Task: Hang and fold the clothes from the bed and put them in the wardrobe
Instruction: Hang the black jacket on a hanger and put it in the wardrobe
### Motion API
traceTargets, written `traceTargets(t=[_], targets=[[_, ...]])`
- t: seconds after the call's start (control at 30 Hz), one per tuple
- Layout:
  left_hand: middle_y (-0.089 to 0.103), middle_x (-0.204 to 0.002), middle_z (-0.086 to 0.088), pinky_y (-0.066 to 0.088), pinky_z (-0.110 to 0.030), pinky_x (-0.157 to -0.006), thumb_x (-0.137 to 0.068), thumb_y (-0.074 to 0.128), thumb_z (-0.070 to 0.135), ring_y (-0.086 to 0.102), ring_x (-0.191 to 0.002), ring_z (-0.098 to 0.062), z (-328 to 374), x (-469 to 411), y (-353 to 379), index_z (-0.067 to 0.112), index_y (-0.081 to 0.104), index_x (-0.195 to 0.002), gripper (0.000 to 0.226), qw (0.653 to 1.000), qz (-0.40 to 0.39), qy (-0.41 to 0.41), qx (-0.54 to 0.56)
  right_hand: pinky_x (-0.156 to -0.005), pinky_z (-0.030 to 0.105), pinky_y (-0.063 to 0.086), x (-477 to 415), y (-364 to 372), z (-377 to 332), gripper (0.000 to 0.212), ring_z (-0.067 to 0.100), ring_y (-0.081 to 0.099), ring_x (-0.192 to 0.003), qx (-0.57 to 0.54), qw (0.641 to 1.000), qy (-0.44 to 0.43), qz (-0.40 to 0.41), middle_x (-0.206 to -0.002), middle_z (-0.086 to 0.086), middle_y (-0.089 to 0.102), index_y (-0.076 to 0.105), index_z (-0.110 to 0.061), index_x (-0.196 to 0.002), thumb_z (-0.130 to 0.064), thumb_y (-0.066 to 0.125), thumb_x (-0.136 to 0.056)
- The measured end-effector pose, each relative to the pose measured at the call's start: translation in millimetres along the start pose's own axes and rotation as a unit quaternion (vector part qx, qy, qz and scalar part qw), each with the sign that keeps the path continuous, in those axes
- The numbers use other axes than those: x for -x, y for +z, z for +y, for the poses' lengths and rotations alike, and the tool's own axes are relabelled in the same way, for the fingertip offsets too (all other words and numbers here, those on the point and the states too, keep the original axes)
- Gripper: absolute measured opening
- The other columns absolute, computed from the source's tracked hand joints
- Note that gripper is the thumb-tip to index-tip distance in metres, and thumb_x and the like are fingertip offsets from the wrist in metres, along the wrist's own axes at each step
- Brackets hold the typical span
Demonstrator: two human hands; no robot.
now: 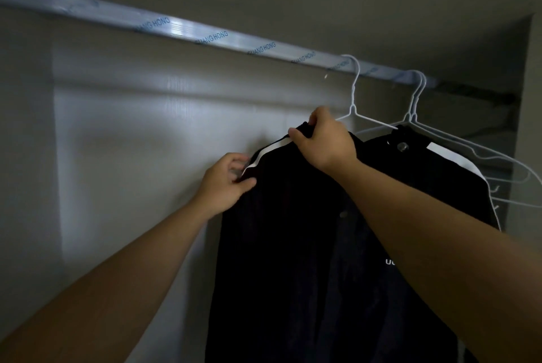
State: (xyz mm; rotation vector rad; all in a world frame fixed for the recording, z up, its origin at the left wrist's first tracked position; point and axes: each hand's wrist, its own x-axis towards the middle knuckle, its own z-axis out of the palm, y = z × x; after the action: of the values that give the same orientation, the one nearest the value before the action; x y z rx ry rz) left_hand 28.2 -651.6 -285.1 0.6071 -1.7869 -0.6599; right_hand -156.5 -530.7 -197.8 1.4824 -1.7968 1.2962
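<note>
Black cloth is bunched under our right hand [322, 144], whose fingers and thumb curl over the collar end of a dark jacket [293, 260] and pinch it at the top of the shoulder. Our left hand [224, 183] is lower and to the left, fingers and thumb closed on the outer tip of that same shoulder. Between the two hands runs a white stripe [269, 152], following the shoulder seam down to the left hand. The jacket hangs below both hands, inside the wardrobe, near its right end; it is black, with a small round snap on the front and a few white letters partly hidden by our right forearm. Just above the right hand rises a white wire hanger [355, 92], hooked over the rail [205, 35], which is wrapped in pale blue printed film. Its left arm disappears behind the hand. To the right a second black garment [440, 174] with a broad white stripe hangs just beside the jacket, with bare wire hangers [498, 163] past it. Behind everything stands the pale back panel [146, 142]
</note>
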Motion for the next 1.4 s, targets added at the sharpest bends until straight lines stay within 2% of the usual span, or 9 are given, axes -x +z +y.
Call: traceTargets(t=[0.13, 0.27, 0.37, 0.63, 0.8, 0.9, 1.03, 1.23, 1.4], targets=[[0.072, -0.105, -0.006, 0.050, -0.014, -0.082, -0.088, 0.067, -0.009, 0.068, -0.089, -0.014, -3.3, 0.4, 3.2, 0.010, 0.062, -0.117, 0.035, 0.999, -0.009, -0.015, 0.040, -0.087, 0.044, 0.037, 3.9, 4.7, -7.6, 0.041, 0.035, 0.052, -0.108, 0.238, 0.947, -0.192, 0.093, -0.122, 0.011, 0.052, 0.050, -0.019, -0.119, -0.037, 0.064, -0.086], [0.074, -0.101, -0.008, 0.051, -0.031, -0.088, -0.095, 0.058, -0.007, 0.067, -0.088, -0.018, -2.2, 0.0, 0.8, 0.012, 0.064, -0.115, 0.028, 0.995, -0.018, -0.041, 0.084, -0.099, 0.045, 0.027, 0.8, 9.1, -17.6, 0.024, 0.027, 0.046, -0.123, 0.340, 0.884, -0.319, -0.031, -0.125, 0.000, 0.059, 0.063, -0.028, -0.115, -0.034, 0.049, -0.097], [0.072, -0.105, 0.000, 0.050, -0.023, -0.088, -0.098, 0.057, -0.001, 0.067, -0.088, -0.009, -2.3, -1.2, -3.5, 0.013, 0.068, -0.115, 0.024, 0.993, -0.011, -0.058, 0.100, -0.087, 0.041, 0.029, -2.7, 5.9, -20.5, 0.015, 0.024, 0.052, -0.106, 0.318, 0.900, -0.279, -0.105, -0.098, -0.005, 0.059, 0.059, -0.030, -0.095, -0.023, 0.045, -0.099], [0.075, -0.091, -0.004, 0.053, -0.033, -0.084, -0.085, 0.079, 0.023, 0.070, -0.085, -0.020, -20.7, -3.5, -6.6, 0.019, 0.072, -0.092, 0.011, 0.993, 0.077, -0.077, -0.037, -0.088, 0.046, 0.029, -12.8, 14.6, -27.3, 0.025, 0.027, 0.049, -0.107, 0.335, 0.904, -0.219, -0.151, -0.102, 0.000, 0.058, 0.062, -0.021, -0.111, -0.027, 0.042, -0.097], [0.063, -0.065, 0.010, 0.045, -0.028, -0.062, -0.074, 0.086, 0.036, 0.061, -0.063, -0.014, -25.0, -2.2, -4.6, 0.017, 0.065, -0.075, 0.028, 0.994, 0.032, -0.053, -0.095, -0.095, 0.052, 0.029, -13.4, 18.4, -28.9, 0.027, 0.027, 0.049, -0.105, 0.345, 0.904, -0.190, -0.168, -0.099, 0.002, 0.057, 0.059, -0.020, -0.111, -0.030, 0.038, -0.097], [0.062, -0.065, 0.005, 0.043, -0.031, -0.064, -0.090, 0.058, 0.062, 0.058, -0.065, -0.014, -23.0, 0.6, -1.7, 0.009, 0.068, -0.076, 0.055, 0.995, 0.043, -0.071, -0.046, -0.093, 0.051, 0.029, -10.9, 18.8, -27.4, 0.027, 0.027, 0.048, -0.104, 0.345, 0.904, -0.187, -0.169, -0.097, 0.001, 0.054, 0.058, -0.020, -0.111, -0.029, 0.037, -0.096], [0.064, -0.078, -0.004, 0.040, -0.029, -0.070, -0.101, 0.059, 0.029, 0.054, -0.077, -0.013, -25.6, 1.9, 5.2, 0.001, 0.073, -0.089, 0.034, 0.999, 0.012, -0.045, 0.011, -0.090, 0.048, 0.029, -8.9, 17.1, -24.3, 0.029, 0.027, 0.048, -0.106, 0.350, 0.901, -0.193, -0.167, -0.107, 0.003, 0.060, 0.058, -0.021, -0.115, -0.029, 0.036, -0.097], [0.075, -0.095, 0.011, 0.050, -0.016, -0.082, -0.096, 0.067, 0.029, 0.070, -0.088, -0.001, -5.2, -7.3, 4.9, 0.022, 0.075, -0.101, 0.011, 0.999, -0.006, -0.001, 0.035, -0.089, 0.048, 0.028, -8.9, 13.8, -24.9, 0.028, 0.026, 0.046, -0.103, 0.350, 0.899, -0.197, -0.176, -0.105, 0.004, 0.059, 0.057, -0.020, -0.114, -0.029, 0.036, -0.098], [0.074, -0.091, 0.003, 0.052, -0.020, -0.072, -0.102, 0.058, 0.020, 0.069, -0.081, -0.011, 10.4, -14.7, 7.5, 0.012, 0.073, -0.105, 0.018, 0.999, -0.047, -0.012, 0.001, -0.090, 0.049, 0.029, -7.9, 12.9, -25.8, 0.029, 0.027, 0.048, -0.105, 0.348, 0.900, -0.198, -0.172, -0.106, 0.004, 0.060, 0.058, -0.020, -0.114, -0.030, 0.036, -0.098]])
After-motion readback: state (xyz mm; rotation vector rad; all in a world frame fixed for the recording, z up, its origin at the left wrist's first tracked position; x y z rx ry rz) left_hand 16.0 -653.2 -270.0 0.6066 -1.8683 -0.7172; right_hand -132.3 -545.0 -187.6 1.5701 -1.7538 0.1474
